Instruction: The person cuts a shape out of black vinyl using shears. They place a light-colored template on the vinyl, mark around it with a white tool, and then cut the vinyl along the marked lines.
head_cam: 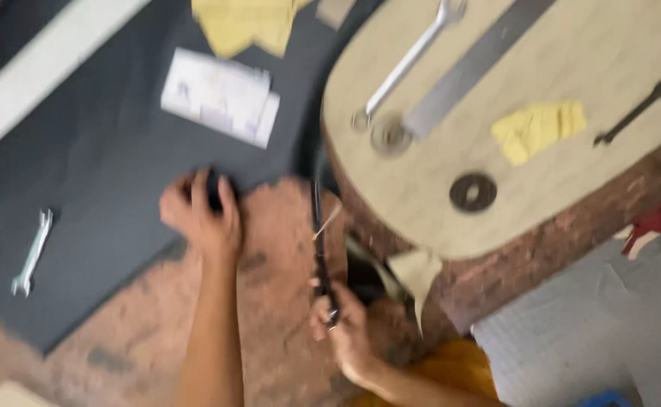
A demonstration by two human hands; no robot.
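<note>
— So, where is the left hand (202,215)?

— Down on the dark mat (104,166), at its ragged edge by the reddish floor (270,301). The fingers are curled over a small black thing (214,192); it is too blurred to say what it is, but the hand closes on it.

— And the right hand (342,328)?

— Lower, beside the stump (496,256). It is clenched around the bottom of a thin dark rod (318,226) that stands nearly upright, its top close against the stump's side.

— What lies on the stump?

— A silver spanner (410,64) next to a flat grey bar (470,68), with a ring (389,137) at the bar's near end. A dark washer (473,192) sits nearer the rim, a yellow cloth (538,130) to its right, and a small dark spanner (636,111) beyond that.

— Anything else on the mat?

— A small spanner (31,254) well to the left of the hand, a white paper (221,96) above it, and more yellow cloth (244,26) at the top edge.
</note>
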